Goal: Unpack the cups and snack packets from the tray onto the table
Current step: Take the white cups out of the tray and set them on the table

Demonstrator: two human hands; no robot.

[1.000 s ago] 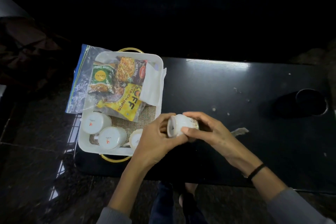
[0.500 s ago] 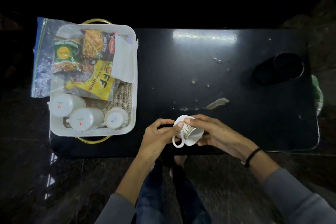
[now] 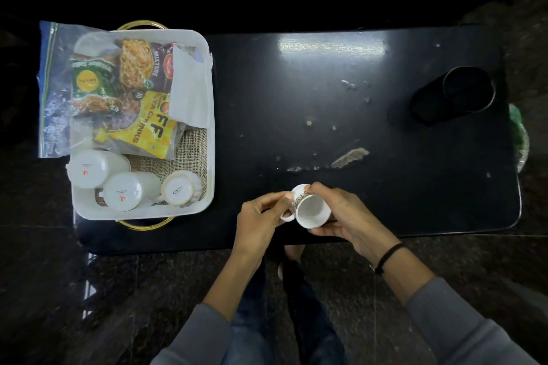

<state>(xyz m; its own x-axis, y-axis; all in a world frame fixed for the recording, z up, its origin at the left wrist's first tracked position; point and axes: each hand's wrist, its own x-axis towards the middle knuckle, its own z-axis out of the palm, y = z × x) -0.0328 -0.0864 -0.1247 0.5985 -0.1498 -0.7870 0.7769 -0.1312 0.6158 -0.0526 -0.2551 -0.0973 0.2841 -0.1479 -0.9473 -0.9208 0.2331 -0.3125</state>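
1. Well to the left of the left hand, beyond it, the snack packets (image 3: 148, 130) are bundled in a clear zip bag (image 3: 55, 115) that lies across the far end of the white tray (image 3: 142, 212). They are judged light, soft and crinkly, with slippery film. The bag's edge is the better hold, since the contents could be crushed by squeezing.
2. Just left of the left hand, three white cups (image 3: 127, 191) are laid on their sides in the tray's near end, touching one another. They are judged stiff, glazed and breakable. Each is best gripped round the body or by the handle and lifted without knocking its neighbours.
3. The left hand (image 3: 258, 222) is curled, with thumb and forefinger pinched at the handle side of a small patterned teacup (image 3: 311, 210).
4. The teacup is held between both hands over the near edge of the black table (image 3: 326, 98), tilted with its mouth toward the camera. Whether it touches the table cannot be told.
5. The right hand (image 3: 347, 216) is wrapped round the cup's body, with fingers curled beneath.
6. Bare tabletop lies to the right of that hand, and a gentle set-down on the base is called for.
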